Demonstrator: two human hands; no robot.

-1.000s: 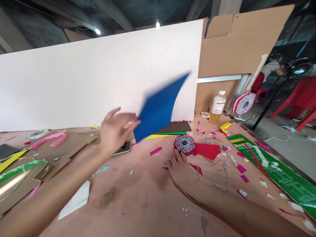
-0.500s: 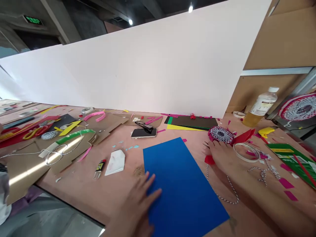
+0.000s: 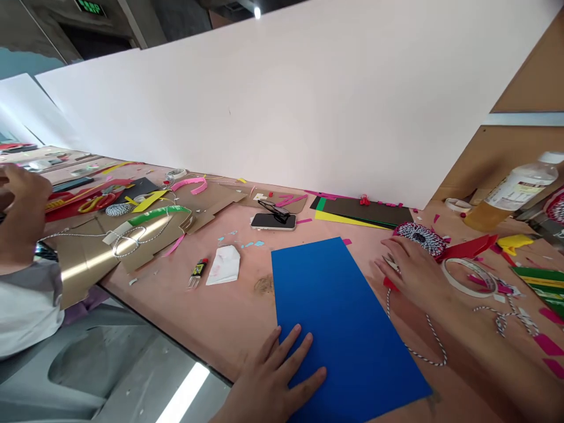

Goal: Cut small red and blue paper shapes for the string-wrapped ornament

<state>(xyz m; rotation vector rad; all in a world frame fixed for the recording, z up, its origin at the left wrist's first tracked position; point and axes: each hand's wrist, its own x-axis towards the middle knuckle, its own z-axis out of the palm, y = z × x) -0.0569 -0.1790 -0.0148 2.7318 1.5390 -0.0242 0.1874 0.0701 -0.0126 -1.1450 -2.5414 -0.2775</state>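
Observation:
A plain blue sheet (image 3: 343, 317) lies flat on the table in front of me. My left hand (image 3: 282, 370) rests on its lower left part, fingers spread. Right of the sheet, my right hand (image 3: 412, 273) is low over the table, its fingers bent around a small metallic thing (image 3: 391, 262) that they mostly hide. Just beyond it lies a round black-and-white coiled cord piece (image 3: 420, 237) with a pink rim. Under the fingers shows a bit of red material (image 3: 389, 284), and a black-and-white cord (image 3: 436, 335) loops below the wrist.
A roll of tape (image 3: 469, 277), red pieces (image 3: 471, 247) and a bottle of yellowish liquid (image 3: 511, 191) stand to the right. Farther back lie a phone (image 3: 273, 221) with glasses and dark card strips (image 3: 356, 210). Another person's arm (image 3: 22, 217) reaches in at the left, near cardboard (image 3: 83, 258).
My view has turned, shifting the table contents right and slightly up in the picture. The right hand's fingers have closed around the small metallic thing. The left hand stays on the blue sheet.

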